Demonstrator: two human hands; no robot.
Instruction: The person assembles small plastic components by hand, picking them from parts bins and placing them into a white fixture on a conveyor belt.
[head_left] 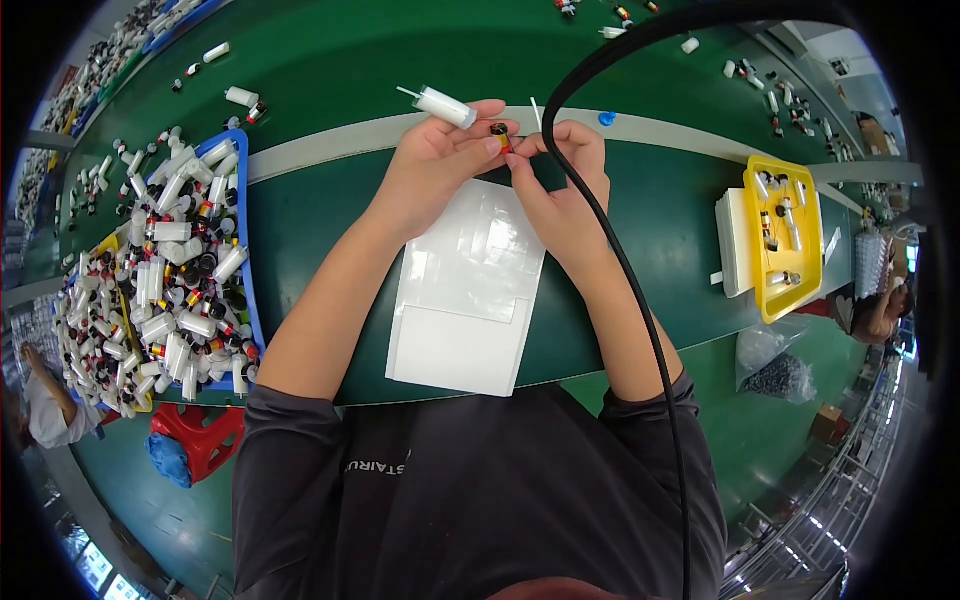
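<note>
My left hand (430,165) is closed, with its thumb and finger pinching a small black, yellow and red cylindrical part (501,138). Across its fingers rests a white plastic cylinder (446,107) with a clear end and a thin stem pointing left. My right hand (565,190) meets the left from the other side, its thumb and fingertips closed at the small part's red lower end. A thin white stick (536,113) shows beyond the right fingers; whether they hold it I cannot tell. Below both hands lies a white sheet in a clear plastic sleeve (465,290).
At left, a blue bin (244,200) is heaped with white cylinders and black-red parts. A yellow tray (810,240) with several pieces sits at right. A black cable (625,260) arcs over my right arm. Loose pieces and a blue cap (607,119) lie farther back.
</note>
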